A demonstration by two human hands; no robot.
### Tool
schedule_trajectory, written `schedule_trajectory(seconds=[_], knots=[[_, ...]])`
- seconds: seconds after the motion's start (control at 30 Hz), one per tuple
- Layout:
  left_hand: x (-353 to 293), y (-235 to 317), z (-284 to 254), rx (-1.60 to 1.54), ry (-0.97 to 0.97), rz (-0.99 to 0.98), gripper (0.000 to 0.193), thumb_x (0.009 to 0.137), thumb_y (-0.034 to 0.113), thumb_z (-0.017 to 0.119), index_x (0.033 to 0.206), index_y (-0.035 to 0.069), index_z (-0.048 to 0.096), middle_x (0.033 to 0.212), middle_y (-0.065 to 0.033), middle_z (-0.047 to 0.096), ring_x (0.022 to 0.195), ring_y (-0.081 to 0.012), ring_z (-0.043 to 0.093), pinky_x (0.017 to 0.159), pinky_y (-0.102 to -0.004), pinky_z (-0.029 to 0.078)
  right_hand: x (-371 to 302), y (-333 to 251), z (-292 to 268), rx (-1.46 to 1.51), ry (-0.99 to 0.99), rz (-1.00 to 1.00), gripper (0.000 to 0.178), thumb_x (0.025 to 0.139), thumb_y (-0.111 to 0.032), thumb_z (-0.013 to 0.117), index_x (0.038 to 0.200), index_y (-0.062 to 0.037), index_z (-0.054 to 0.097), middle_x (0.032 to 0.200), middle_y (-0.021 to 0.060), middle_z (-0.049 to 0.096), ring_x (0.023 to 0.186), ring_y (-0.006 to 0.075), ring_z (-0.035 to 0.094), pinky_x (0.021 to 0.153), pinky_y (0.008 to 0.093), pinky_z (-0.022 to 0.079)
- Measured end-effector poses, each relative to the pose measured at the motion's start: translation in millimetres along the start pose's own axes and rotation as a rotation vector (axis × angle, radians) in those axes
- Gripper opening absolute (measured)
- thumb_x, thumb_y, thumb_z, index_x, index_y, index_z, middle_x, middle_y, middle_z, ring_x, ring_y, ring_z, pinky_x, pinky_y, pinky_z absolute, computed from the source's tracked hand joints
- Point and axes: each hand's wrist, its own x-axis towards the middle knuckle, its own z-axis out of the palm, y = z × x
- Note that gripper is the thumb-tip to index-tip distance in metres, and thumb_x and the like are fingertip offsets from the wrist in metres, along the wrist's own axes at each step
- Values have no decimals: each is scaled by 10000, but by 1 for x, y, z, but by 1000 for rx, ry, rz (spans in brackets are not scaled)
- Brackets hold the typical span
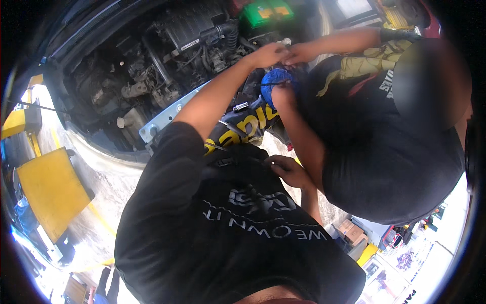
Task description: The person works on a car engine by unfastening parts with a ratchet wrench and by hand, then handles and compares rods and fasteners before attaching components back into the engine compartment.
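My left hand (267,55) reaches over the front of an open engine bay. Its fingers are bent together beside a co-worker's hand (298,53); what they grip is hidden. My right hand (289,171) is close to my body, at the near edge of a black cover (244,133) with yellow lettering. Its fingers are curled, and what is in them cannot be made out. The co-worker's other hand is at a blue cloth (275,85), just below my left hand. A shiny metal socket-like piece (241,107) lies on the cover.
The engine (190,33) fills the bay, with a green-topped battery (267,14) at the far side. A pale metal crossmember (166,115) runs under my left forearm. The co-worker (390,147) leans in at the right. A yellow lift part (53,187) stands left; cardboard boxes (353,232) sit lower right.
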Motion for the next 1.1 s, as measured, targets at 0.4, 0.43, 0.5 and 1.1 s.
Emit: schedule_trajectory(seconds=[0.4,0.43,0.5,1.1], knots=[[-42,77,-71,-403,67,-383,284,977,284,553,935,11,616,697,-3,526,620,-105,476,616,-275,432,16,8,-1,-194,103,-103,235,994,-170,533,1169,-38,618,925,85,645,827,149,599,779,288,475],[-46,78,-77,-259,83,-381,299,970,286,560,928,-2,627,709,-14,542,644,-110,494,633,-282,439,15,4,0,-198,105,-109,235,994,-170,533,1169,-38,618,925,85,645,827,149,599,779,288,475],[-62,78,-91,-79,23,-285,314,967,281,562,929,-20,642,767,-40,608,718,-126,535,680,-303,455,14,-8,4,-73,150,-23,229,991,-190,551,1162,-56,625,791,49,595,723,117,542,685,273,445],[-352,192,-173,-784,771,-484,269,1004,207,454,1211,52,525,619,15,335,448,-72,293,412,-239,299,21,-6,42,486,131,-292,304,997,-72,478,1299,-67,514,630,5,453,526,66,412,476,204,307]])
